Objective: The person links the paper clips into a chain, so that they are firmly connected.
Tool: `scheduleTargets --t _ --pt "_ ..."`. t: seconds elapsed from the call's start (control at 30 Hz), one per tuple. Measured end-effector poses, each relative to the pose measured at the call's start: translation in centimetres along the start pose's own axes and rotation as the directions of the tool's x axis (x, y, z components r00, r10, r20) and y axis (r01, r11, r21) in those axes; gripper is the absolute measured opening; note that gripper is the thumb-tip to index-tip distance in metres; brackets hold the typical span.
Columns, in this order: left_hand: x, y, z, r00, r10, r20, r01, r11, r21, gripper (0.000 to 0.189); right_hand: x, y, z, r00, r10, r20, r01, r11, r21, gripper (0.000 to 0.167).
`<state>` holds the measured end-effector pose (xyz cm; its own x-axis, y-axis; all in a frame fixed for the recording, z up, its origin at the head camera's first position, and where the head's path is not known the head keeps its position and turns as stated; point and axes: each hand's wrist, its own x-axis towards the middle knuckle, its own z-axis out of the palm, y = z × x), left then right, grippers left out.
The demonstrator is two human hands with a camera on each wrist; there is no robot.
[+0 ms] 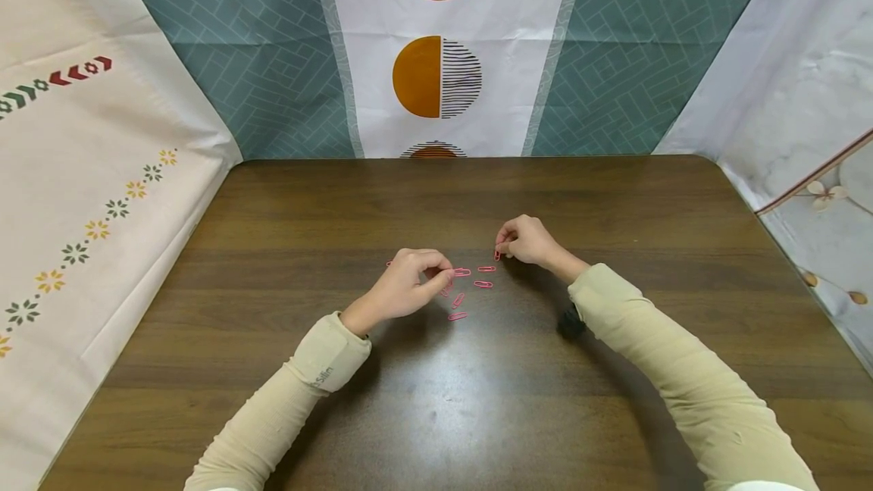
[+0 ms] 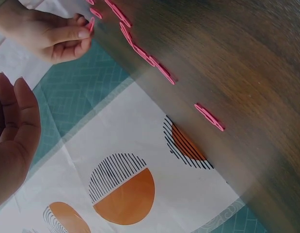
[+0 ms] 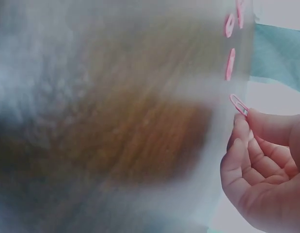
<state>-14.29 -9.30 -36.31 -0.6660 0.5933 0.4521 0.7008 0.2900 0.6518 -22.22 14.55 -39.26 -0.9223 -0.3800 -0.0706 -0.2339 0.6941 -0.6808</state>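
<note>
Pink paper clips lie loosely grouped on the brown table [image 1: 436, 400]. My left hand [image 1: 408, 285] is over the group's left side, thumb and index finger pinched together at the end of a pink paper clip [image 1: 463, 273]; the left wrist view cuts off those fingertips. To the right, my right hand [image 1: 527, 239] pinches another pink paper clip [image 3: 238, 104] between thumb and fingertips. It stands out past the fingertips in the right wrist view, other fingers curled below. Between the hands lie two clips, one [image 1: 486, 269] behind the other [image 1: 483, 284].
Nearer my body lie two more clips, one slanted [image 1: 458, 300] and one flat [image 1: 458, 316]. A separate clip [image 2: 209, 117] lies away from the others, mostly hidden behind my left hand in the head view. A patterned cloth [image 1: 436, 14] hangs beyond the table's far edge.
</note>
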Motion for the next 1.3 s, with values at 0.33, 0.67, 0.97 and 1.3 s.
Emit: scheduleTargets --t 0.33,0.67,0.97,1.3 --pt "0.1 -0.1 0.1 1.000 0.026 -0.010 -0.026 1.000 0.005 0.012 -1.8 -1.3 -0.6 1.000 -0.001 0.011 0.000 0.994 0.113 0.005" --pt "0.1 -0.1 0.3 1.000 0.016 -0.005 -0.016 1.000 -0.008 0.012 -3.2 -2.0 -0.9 1.000 -0.008 0.011 0.006 0.978 0.208 0.007" --pt "0.2 -0.1 0.3 1.000 0.012 0.002 -0.012 1.000 -0.025 0.012 -4.4 -2.7 -1.1 0.999 -0.011 0.042 -0.003 0.950 0.312 0.009" --pt "0.2 -0.5 0.5 1.000 0.026 -0.004 -0.026 1.000 -0.001 0.012 -5.5 -3.8 -1.4 0.997 -0.044 0.056 0.021 0.932 0.362 0.006"
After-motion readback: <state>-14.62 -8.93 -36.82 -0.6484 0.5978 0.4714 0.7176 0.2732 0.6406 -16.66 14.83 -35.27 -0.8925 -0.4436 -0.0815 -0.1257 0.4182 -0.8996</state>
